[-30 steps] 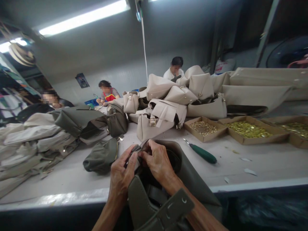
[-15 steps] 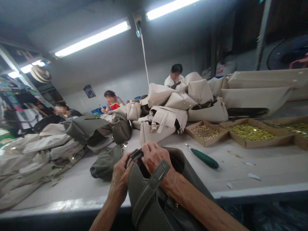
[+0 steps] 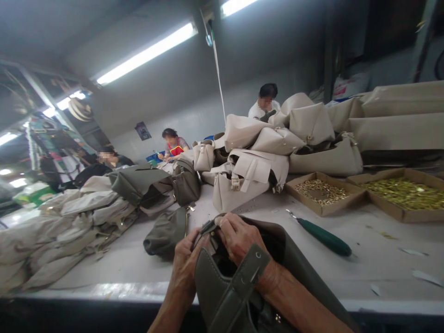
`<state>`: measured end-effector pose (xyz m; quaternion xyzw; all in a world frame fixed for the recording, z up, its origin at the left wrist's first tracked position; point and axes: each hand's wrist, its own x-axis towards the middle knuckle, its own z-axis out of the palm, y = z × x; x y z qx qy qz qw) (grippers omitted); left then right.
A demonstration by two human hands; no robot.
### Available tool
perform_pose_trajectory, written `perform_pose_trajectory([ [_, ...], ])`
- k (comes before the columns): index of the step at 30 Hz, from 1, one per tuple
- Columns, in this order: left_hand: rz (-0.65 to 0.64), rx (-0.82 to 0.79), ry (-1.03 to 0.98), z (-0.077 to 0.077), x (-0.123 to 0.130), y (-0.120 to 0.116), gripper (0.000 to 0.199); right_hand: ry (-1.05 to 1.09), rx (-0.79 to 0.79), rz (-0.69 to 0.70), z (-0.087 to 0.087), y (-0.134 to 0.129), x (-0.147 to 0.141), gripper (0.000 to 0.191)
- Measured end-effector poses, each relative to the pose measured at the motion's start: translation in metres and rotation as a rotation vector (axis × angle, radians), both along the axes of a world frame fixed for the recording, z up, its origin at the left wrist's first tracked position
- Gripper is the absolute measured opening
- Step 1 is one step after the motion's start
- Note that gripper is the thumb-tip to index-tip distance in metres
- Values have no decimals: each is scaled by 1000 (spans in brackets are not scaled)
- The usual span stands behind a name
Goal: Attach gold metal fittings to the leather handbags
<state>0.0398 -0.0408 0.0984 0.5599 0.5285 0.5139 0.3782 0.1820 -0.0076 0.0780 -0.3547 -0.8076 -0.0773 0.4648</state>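
Note:
A dark olive bag [image 3: 222, 296] hangs over the table's front edge, its mouth partly open and a strap with a metal eyelet lying across it. At the bag's upper edge, my left hand [image 3: 189, 252] is closed round a short dark strap piece. My right hand [image 3: 236, 236] pinches the same edge from the other side, its fingertips near a small metal stud; the wrist passes behind the eyelet strap. Just left of my hands rests a small olive pouch [image 3: 166, 233]. A green-handled tool [image 3: 324, 237] lies on the table to the right.
Beige bags [image 3: 243, 180] are heaped beyond my hands. Cardboard trays of small gold parts [image 3: 321, 192] stand at the right. Beige cloth pieces [image 3: 79, 231] and olive bags [image 3: 138, 185] cover the left. Several people sit beyond the table [image 3: 114, 273].
The view has turned, so the scene sits further right or is shifted. Both hands keep their hold on the bag's edge, where a small stud now shows between them.

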Motion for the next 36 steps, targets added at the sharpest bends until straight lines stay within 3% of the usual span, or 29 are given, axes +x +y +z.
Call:
perform_pose_trajectory([
  [7,-24,13,9,-3,-2,-2,34,143,-167,109,0,0,1,10],
  [17,56,61,67,1,5,-7,30,256,-432,181,12,-4,7,13],
  [24,4,57,105,-5,0,2,31,247,-452,183,13,-2,6,12],
  [31,-72,75,211,3,-1,5,21,190,-420,169,16,8,5,14],
  [36,-89,103,223,0,-2,11,29,144,-443,96,19,7,4,10],
])
